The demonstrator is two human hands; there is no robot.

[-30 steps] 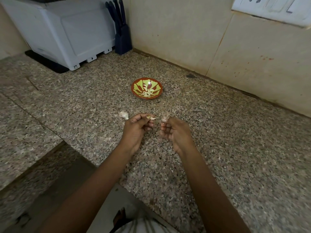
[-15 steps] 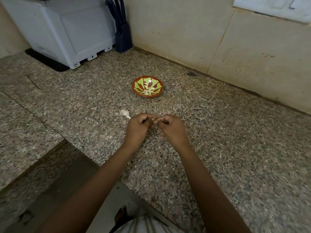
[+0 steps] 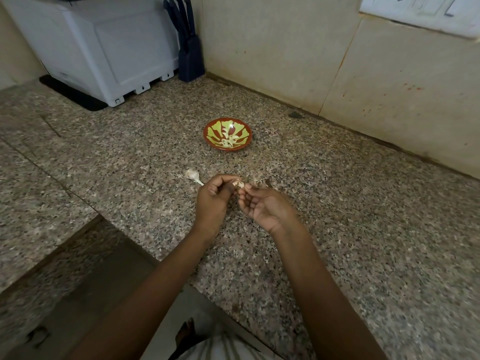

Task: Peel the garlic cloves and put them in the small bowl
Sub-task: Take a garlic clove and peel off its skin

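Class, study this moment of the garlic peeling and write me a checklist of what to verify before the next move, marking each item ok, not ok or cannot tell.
1. Garlic clove held securely: ok, the left hand grips it.
2. Right hand pinching the skin: cannot tell, its fingertips meet the clove but the pinch itself is hidden.
3. Clove fully peeled: cannot tell, too small and partly covered.
4. Small bowl upright with room: ok, only a few peeled cloves lie inside.
5. More garlic at hand: ok, a garlic piece lies on the counter beside the left hand.
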